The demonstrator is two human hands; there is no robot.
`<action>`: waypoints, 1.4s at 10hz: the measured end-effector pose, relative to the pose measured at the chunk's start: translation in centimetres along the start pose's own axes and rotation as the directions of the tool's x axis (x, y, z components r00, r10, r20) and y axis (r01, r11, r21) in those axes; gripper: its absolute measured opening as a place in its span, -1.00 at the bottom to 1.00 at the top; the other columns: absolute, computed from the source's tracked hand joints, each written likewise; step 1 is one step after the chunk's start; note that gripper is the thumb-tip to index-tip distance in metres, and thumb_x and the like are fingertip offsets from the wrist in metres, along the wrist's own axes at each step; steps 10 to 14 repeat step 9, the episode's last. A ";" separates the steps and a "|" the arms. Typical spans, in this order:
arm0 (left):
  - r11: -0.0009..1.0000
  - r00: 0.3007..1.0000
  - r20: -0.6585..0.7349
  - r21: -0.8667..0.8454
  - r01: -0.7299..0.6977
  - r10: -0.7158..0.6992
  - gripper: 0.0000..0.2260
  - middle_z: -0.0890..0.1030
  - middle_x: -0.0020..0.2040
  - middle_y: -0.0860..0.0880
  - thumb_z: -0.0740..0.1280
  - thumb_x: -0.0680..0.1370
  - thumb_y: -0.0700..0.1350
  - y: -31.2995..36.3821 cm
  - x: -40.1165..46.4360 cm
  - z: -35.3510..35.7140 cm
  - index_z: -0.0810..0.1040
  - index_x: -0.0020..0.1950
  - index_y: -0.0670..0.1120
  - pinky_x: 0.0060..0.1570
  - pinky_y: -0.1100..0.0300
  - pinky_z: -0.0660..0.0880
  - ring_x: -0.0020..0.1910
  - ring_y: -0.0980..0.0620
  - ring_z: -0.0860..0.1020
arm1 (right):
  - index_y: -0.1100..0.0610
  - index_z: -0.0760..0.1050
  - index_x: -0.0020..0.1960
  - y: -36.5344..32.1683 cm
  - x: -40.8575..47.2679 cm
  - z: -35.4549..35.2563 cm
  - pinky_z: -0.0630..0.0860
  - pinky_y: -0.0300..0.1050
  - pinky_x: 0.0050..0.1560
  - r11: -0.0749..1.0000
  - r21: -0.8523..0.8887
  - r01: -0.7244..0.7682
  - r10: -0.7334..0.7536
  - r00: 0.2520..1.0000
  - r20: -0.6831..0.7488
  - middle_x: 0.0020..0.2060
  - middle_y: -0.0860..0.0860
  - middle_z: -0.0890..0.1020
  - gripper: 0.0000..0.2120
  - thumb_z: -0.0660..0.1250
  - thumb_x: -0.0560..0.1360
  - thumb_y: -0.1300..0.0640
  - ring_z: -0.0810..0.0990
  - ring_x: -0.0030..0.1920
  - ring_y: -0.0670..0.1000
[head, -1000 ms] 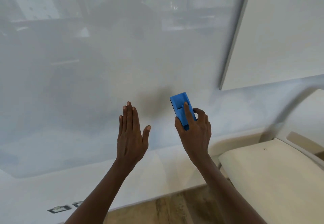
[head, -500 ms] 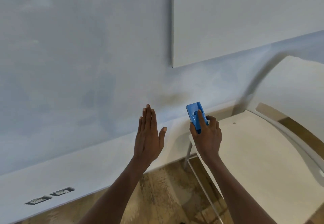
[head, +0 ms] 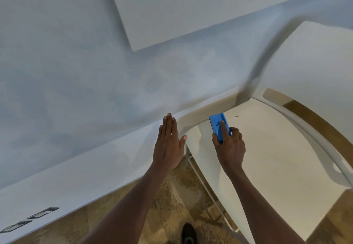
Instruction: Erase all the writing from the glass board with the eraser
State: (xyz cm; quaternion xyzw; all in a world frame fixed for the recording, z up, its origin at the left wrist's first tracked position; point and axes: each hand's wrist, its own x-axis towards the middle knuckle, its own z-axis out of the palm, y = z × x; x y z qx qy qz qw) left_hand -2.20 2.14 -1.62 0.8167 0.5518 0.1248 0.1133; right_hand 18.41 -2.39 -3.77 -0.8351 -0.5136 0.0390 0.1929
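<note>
Both hands hover low: the right hand [head: 230, 148] grips the blue eraser [head: 218, 127], long axis pointing up toward the glass board [head: 76, 71] up-left; the left hand [head: 168, 144] is flat, empty, nearer it

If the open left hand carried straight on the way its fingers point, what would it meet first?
Most likely the white ledge along the bottom of the pale glass board. The left hand is flat and empty, its fingers pointing up at that edge. Depth is unclear; they may already be touching it.
</note>
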 end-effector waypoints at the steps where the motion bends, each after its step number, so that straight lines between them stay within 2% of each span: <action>1: 1.000 1.000 0.020 0.012 0.003 -0.003 -0.34 -0.08 0.70 -0.16 0.04 0.72 0.13 0.5 1.3 2.3 -0.04 0.68 -0.23 0.63 0.08 -0.11 0.69 -0.10 -0.09 | 0.07 0.30 0.48 1.7 0.9 1.5 0.57 -0.04 -0.15 0.999 -0.029 -0.018 0.020 0.999 0.048 0.15 0.19 0.52 -0.39 0.40 0.52 -0.08 0.56 -0.02 0.13; 2: 1.000 0.999 0.039 0.010 0.010 -0.010 -0.34 -0.09 0.70 -0.16 0.02 0.72 0.15 0.7 2.3 3.7 -0.04 0.68 -0.23 0.62 0.07 -0.11 0.69 -0.10 -0.09 | 0.06 0.24 0.52 3.1 1.8 2.7 0.59 -0.02 -0.09 0.997 -0.058 -0.049 0.054 0.993 0.106 0.20 0.17 0.49 -0.40 0.33 0.56 -0.09 0.54 0.04 0.13; 4: 1.000 0.998 0.051 0.012 0.021 -0.022 -0.31 -0.06 0.70 -0.16 -0.03 0.69 0.19 0.8 3.1 4.6 -0.03 0.68 -0.22 0.64 0.03 -0.04 0.69 -0.11 -0.07 | 0.04 0.25 0.51 4.2 1.9 4.2 0.56 -0.03 -0.06 0.995 -0.076 -0.071 0.082 0.985 0.153 0.21 0.17 0.48 -0.43 0.30 0.58 -0.10 0.52 0.06 0.12; 6: 0.999 1.000 0.000 0.031 0.023 -0.023 -0.33 0.01 0.69 -0.18 0.01 0.69 0.16 0.7 3.8 4.2 0.04 0.68 -0.24 0.62 -0.01 0.07 0.68 -0.14 -0.01 | 0.05 0.26 0.51 4.7 2.2 4.4 0.52 -0.04 -0.05 0.995 -0.086 -0.058 0.070 0.988 0.139 0.20 0.15 0.51 -0.45 0.22 0.60 -0.13 0.51 0.02 0.11; 7: 0.999 0.999 -0.038 0.027 0.031 -0.030 -0.32 0.03 0.69 -0.20 0.02 0.69 0.16 0.9 4.1 3.6 0.07 0.67 -0.25 0.62 -0.07 0.13 0.68 -0.17 0.03 | 0.05 0.21 0.53 4.6 1.9 4.7 0.48 0.04 0.10 0.989 -0.137 -0.052 0.069 0.990 0.125 0.30 0.17 0.46 -0.39 0.20 0.58 -0.21 0.49 0.14 0.16; 8: 0.998 0.993 -0.111 0.057 0.034 -0.028 -0.34 0.11 0.67 -0.24 0.04 0.69 0.15 0.9 3.9 2.0 0.13 0.65 -0.28 0.60 -0.10 0.19 0.66 -0.21 0.11 | 0.10 0.24 0.51 3.8 1.6 4.3 0.44 0.15 0.23 0.990 -0.125 -0.060 0.070 0.995 0.073 0.37 0.22 0.39 -0.36 0.25 0.55 -0.20 0.44 0.26 0.24; 9: 0.992 0.972 -0.232 0.110 0.056 -0.029 -0.37 0.16 0.65 -0.29 0.13 0.71 0.10 0.1 3.6 0.8 0.18 0.62 -0.33 0.58 -0.12 0.24 0.64 -0.25 0.15 | 0.20 0.31 0.46 3.0 0.6 4.3 0.47 0.15 0.17 0.994 -0.112 0.015 -0.018 0.999 -0.029 0.30 0.25 0.44 -0.41 0.29 0.54 -0.09 0.47 0.18 0.25; 14: 0.992 0.972 -0.232 0.110 0.056 -0.029 -0.37 0.16 0.65 -0.29 0.13 0.71 0.10 0.1 3.6 0.8 0.18 0.62 -0.33 0.58 -0.12 0.24 0.64 -0.25 0.15 | 0.20 0.31 0.46 3.0 0.6 4.3 0.47 0.15 0.17 0.994 -0.112 0.015 -0.018 0.999 -0.029 0.30 0.25 0.44 -0.41 0.29 0.54 -0.09 0.47 0.18 0.25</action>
